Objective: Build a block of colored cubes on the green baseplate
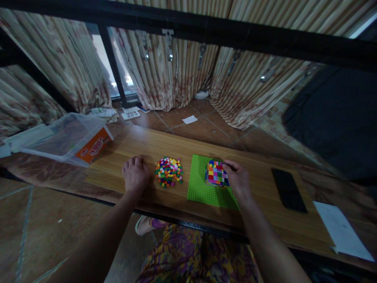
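Note:
A block built of many small coloured bricks (216, 172) stands on a green studded baseplate (196, 188). My right hand (238, 179) is at the block's right side, thumb and fingers pinched together at its upper right edge. Whatever is between those fingertips is too small or hidden to name. To the left of the baseplate lies a loose pile of small coloured bricks (169, 171). Just left of that pile my left hand (136, 173) rests on the wooden board, palm down, fingers curled in; its palm is hidden.
A clear plastic bin (67, 137) with an orange label sits at the left end of the wooden board (165, 141). Right of the baseplate lies a black phone (288, 190), with a white sheet of paper (341, 228) beyond it. A dark metal rail (188, 21) crosses above.

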The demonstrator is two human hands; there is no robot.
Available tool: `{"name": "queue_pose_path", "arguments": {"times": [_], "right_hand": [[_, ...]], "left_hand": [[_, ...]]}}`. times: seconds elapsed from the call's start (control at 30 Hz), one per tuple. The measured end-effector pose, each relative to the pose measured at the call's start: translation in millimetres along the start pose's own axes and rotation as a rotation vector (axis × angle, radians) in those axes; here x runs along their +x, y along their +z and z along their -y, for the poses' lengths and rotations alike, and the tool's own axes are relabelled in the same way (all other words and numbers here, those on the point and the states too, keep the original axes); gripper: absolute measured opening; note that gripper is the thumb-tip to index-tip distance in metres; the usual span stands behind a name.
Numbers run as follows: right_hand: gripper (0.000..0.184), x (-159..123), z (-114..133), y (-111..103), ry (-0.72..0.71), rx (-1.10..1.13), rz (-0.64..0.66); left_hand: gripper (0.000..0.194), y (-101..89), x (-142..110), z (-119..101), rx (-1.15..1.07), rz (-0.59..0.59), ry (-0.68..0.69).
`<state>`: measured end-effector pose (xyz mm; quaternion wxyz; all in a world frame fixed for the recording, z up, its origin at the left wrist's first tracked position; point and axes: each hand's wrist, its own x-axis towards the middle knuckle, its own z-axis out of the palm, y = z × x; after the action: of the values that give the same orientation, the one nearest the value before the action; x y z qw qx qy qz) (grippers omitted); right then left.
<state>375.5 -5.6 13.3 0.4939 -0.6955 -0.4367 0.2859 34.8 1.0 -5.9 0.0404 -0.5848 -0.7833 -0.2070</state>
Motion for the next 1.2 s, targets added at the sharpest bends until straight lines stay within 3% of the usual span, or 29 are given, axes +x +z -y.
{"name": "queue_pose_path", "arguments": {"times": [0.17, 0.3, 0.37, 0.5, 0.57, 0.7, 0.87, 1.03, 1.2], "right_hand": [[0.041, -12, 6, -8, -0.051, 0.043, -0.120], [0.038, -37, 24, -13, -0.153, 0.043, -0.211], [0.032, -55, 34, -7, -0.233, 0.016, -0.153], [0.021, -89, 46, 24, -0.407, -0.134, 0.216], [0.018, -101, 46, 44, -0.461, -0.251, 0.315], [0.011, -111, 39, 79, -0.533, -0.492, 0.311], [0.005, -110, 31, 100, -0.554, -0.614, 0.260], [0.008, -109, 30, 106, -0.506, -0.597, 0.245], [0.011, -116, 37, 91, -0.468, -0.435, 0.321]], "left_hand": [[0.032, 0.0, 0, 0, -0.002, 0.002, 0.007], [0.033, -0.8, 0, -1, 0.004, 0.008, -0.009], [0.032, -0.7, 0, -1, 0.010, 0.007, -0.010], [0.031, 0.6, -1, 0, 0.012, -0.010, 0.005], [0.031, 1.1, -1, 1, 0.008, -0.011, 0.011], [0.032, 1.1, -2, 0, 0.003, -0.008, 0.005], [0.031, -1.1, -2, -1, -0.002, -0.007, 0.004], [0.031, -2.4, -2, 0, -0.007, -0.010, 0.009], [0.031, -0.9, 0, 1, 0.003, -0.021, 0.012]]}}
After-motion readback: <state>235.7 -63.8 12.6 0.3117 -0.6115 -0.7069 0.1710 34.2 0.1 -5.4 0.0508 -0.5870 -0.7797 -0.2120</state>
